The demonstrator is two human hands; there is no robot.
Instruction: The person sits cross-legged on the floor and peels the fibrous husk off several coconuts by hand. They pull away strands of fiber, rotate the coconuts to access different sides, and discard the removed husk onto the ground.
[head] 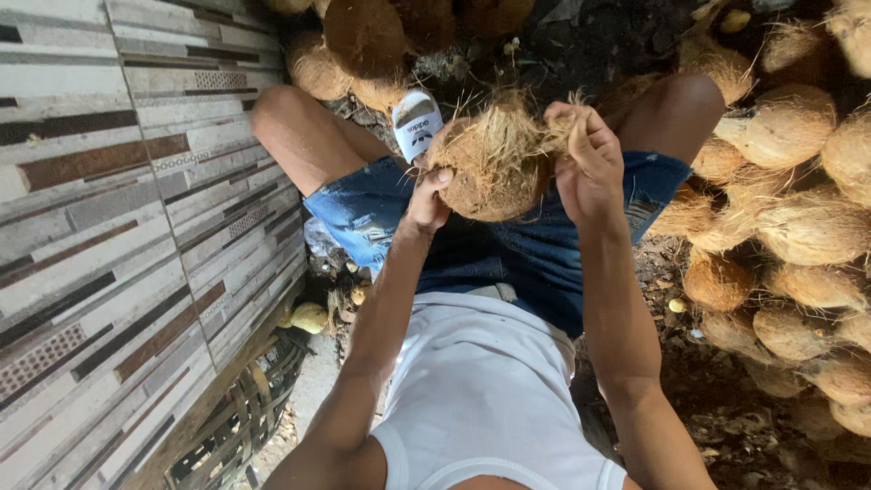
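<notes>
White cotton, a smooth sleeveless shirt (485,390), fills the bottom of the view, with frayed blue denim shorts (508,245) just beyond it over both bare knees. Between the knees sits the coconut (485,172), a rounded brown husk, rough and hairy, with pale dry fibres standing up in a tuft from its top right. It is nearly round, so its long axis is hard to read; the torn, fibrous end points up and away toward the right hand.

Left hand (426,200) presses against the husk's lower left side, fingers curled onto it. Right hand (585,159) is clenched around a strip of loose fibre at the husk's upper right edge, thumb and fingers closed tight on it.

Past the coconut a white slide sandal (415,122) with a dark strap shows on the foot. Dark, littered soil (708,399) makes the ground. Along the right lies a pile of husked coconuts (798,227), tan and shaggy, with more at the top. On the left rises a wall of glossy tiles (109,227) in grey, brown and white stripes, with a woven basket (245,417) at its foot.
</notes>
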